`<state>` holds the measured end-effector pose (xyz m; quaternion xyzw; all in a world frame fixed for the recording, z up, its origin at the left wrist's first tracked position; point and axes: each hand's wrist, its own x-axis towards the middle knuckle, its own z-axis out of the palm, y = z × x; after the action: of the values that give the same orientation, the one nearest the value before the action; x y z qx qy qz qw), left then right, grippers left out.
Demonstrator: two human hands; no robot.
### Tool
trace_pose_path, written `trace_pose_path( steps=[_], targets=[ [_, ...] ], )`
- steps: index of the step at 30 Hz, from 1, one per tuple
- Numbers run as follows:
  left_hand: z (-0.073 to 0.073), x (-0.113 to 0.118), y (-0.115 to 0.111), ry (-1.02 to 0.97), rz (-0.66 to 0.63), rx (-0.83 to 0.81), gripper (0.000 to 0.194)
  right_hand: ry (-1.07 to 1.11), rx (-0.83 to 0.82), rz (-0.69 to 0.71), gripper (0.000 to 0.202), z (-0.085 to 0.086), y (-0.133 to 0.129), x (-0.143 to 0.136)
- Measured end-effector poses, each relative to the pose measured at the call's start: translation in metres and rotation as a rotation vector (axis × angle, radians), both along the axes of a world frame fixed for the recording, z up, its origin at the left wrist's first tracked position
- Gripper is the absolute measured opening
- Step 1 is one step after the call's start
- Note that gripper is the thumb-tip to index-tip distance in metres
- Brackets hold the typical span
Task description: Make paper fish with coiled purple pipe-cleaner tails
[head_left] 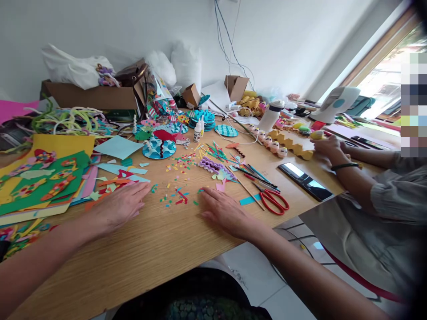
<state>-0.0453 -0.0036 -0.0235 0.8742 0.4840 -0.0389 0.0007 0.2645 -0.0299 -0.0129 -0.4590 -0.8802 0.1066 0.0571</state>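
My left hand [122, 208] rests on the wooden table beside coloured paper scraps, its fingers stretched out and holding nothing. My right hand [225, 211] lies flat on the table with its fingers extended, also holding nothing. Small paper bits [182, 195] are scattered between and beyond the two hands. Purple wavy strips [213, 166] lie past my right hand. To its right are red-handled scissors [274, 202], a thin wooden stick [248, 191] and a blue paper strip [249, 200]. Green sheets with paper fish [71, 171] lie left of my left hand.
A phone [305, 181] lies near the right table edge. Another person's hands [328, 149] hold something small at the far right. Blue discs, one bearing a red fish [165, 135], glue bottles [197, 131], a white bottle [271, 114] and a cardboard box [93, 97] stand farther back.
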Motion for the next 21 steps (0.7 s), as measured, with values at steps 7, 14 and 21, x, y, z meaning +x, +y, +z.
trace_pose_path(
  steps=[7,14,21],
  targets=[
    [0.01,0.026,-0.001,0.072,0.067,-0.111,0.053,-0.05,0.026,-0.006,0.059,-0.007,-0.004,-0.005],
    [0.009,0.04,-0.015,-0.121,-0.046,-0.25,0.051,0.01,-0.012,0.15,0.062,-0.002,-0.008,-0.018],
    [0.002,0.034,-0.011,-0.149,0.027,-0.192,0.051,0.016,-0.012,0.125,0.061,-0.001,-0.003,-0.026]
  ],
)
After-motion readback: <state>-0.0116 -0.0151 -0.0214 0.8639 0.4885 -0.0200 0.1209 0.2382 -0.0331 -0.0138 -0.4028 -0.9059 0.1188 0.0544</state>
